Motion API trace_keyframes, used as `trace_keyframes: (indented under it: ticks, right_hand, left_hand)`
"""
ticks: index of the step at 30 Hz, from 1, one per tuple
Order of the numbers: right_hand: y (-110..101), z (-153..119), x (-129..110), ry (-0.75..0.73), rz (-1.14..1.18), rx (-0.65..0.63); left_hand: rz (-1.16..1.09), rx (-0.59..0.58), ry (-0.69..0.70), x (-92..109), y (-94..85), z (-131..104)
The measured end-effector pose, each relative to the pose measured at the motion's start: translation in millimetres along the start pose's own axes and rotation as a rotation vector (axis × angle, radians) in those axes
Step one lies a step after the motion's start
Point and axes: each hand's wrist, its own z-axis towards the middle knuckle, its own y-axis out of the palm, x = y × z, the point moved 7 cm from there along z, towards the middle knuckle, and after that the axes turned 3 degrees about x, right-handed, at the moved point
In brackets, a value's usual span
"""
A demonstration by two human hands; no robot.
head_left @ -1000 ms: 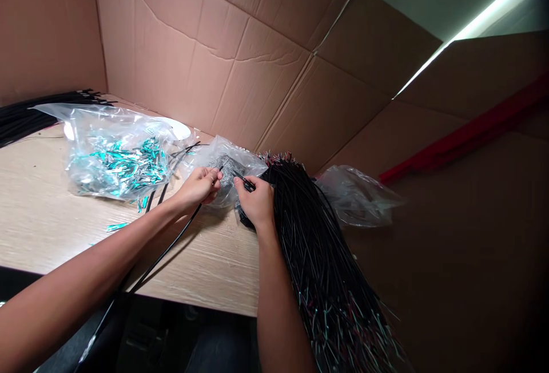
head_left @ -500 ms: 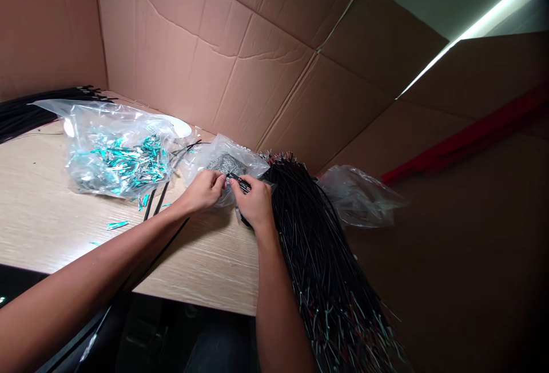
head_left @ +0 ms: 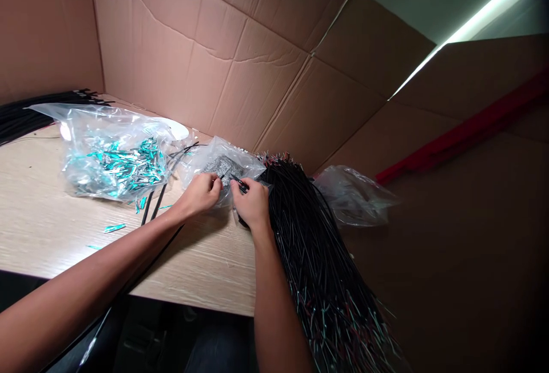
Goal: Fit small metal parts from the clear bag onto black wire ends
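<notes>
- Black cable (head_left: 173,238) runs over the near edge of the table (head_left: 206,270) and up into the left hand (head_left: 203,190), its tip poking out just past the fingers.
- That left hand is closed in a pinch on the cable, close to the end; some fingers are hidden from where I stand.
- Across from it, the right hand (head_left: 253,201) is folded around a small black tool (head_left: 241,185), its point just beside the cable's tip with a slight gap between. What kind of tool, I can't tell.
- I'd say the step in hand is dressing that cable end, over the silvery strands (head_left: 222,166) heaped on the clear bag.
- Next, I reckon, calls for a firm pinch and the tool's point lined up squarely with the tip; a careless nip might mark whatever lies under the jacket.
- As for looks, the cable is thin, dark and smooth, bending gently, seemingly pliable. Its tip is too small to show whether any core is bared.
</notes>
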Motion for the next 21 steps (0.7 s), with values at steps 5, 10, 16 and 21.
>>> trace_keyframes:
  ticks: [5, 10, 16, 21]
  right_hand:
    - [-10, 4, 0, 0.031, 0.212, 0.039]
    - [7, 2, 11, 0.214, 0.458, 0.073]
    - [23, -3, 21, 0.316, 0.512, 0.038]
    - [16, -3, 9, 0.221, 0.513, 0.081]
  left_hand:
    - [0.106, 0.048, 0.087, 8, -4.4, -4]
    - [0.119, 0.064, 0.185, 21, -5.1, -10]
    - [0.266, 0.026, 0.275, 19, 8.4, -12]
    - [0.400, 0.012, 0.235, 9, 11.7, -10]
